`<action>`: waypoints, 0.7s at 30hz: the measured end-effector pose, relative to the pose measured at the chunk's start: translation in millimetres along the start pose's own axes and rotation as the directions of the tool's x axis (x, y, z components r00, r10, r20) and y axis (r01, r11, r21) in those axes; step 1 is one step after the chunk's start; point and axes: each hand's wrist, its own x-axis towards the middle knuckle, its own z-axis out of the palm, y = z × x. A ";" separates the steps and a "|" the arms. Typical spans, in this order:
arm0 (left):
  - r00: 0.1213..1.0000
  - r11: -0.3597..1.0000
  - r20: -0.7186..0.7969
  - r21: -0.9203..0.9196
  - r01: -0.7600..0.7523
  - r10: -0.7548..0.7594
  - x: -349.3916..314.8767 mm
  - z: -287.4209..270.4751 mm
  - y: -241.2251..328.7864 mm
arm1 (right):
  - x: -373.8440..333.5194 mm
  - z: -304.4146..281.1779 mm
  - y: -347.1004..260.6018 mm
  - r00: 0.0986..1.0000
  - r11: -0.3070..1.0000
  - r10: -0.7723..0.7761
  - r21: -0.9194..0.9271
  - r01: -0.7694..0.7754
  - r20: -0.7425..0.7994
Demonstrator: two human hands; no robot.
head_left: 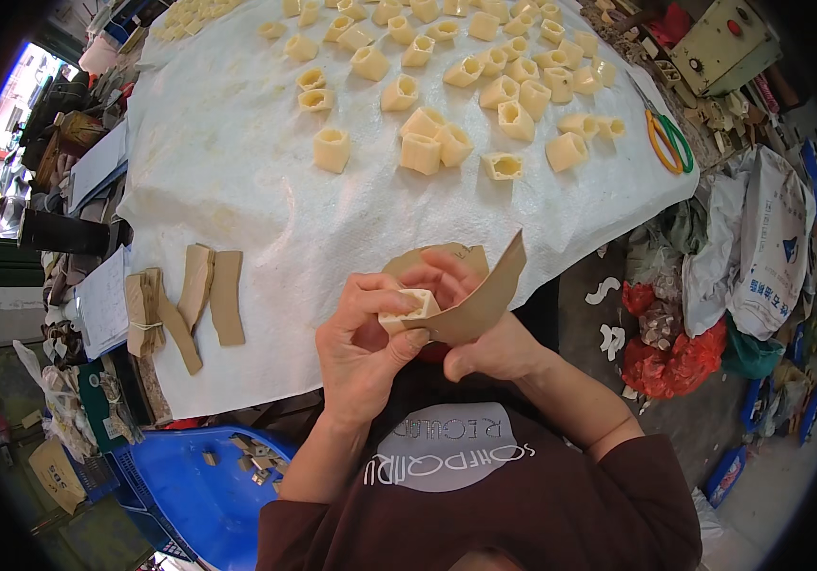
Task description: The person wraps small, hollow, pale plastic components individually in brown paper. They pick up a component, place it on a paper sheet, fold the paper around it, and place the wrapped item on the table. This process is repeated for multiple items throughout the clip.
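Close to my chest, my left hand (356, 338) grips a small cream hollow block (423, 304) between thumb and fingers, its open end facing up. A bent brown strip (486, 297), thin and stiff like sandpaper or card, lies against the block's side. My right hand (502, 350) curls round that strip from behind, thumb below; part of its grip is hidden. Another curved brown edge (473, 255) shows behind my right fingers. Several more brown strips (228, 300) lie on the white cloth (237, 205) to the left, one bundle tied together.
Many similar cream blocks (332, 150) are spread over the far part of the cloth. Scissors (667, 143) with orange and green handles rest at its right edge. A blue tub (190, 495) with small pieces stands at lower left. Red bags (675, 357) and white sacks (765, 247) sit right.
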 end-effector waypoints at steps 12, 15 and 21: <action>0.996 0.998 0.054 -0.001 0.068 -0.068 -6.4 -5.4 3.7 | 3.5 -4.9 -7.0 0.987 0.997 -0.079 -0.011 0.078 -0.142; 0.996 0.998 0.069 -0.022 0.054 -0.053 -8.4 -4.7 3.7 | 3.9 -3.0 -9.1 0.992 0.999 -0.053 -0.006 0.053 -0.114; 0.988 0.999 0.149 0.040 0.034 -0.039 -3.1 -8.6 1.4 | 6.7 -6.4 -5.5 0.997 0.995 -0.049 -0.088 0.044 -0.058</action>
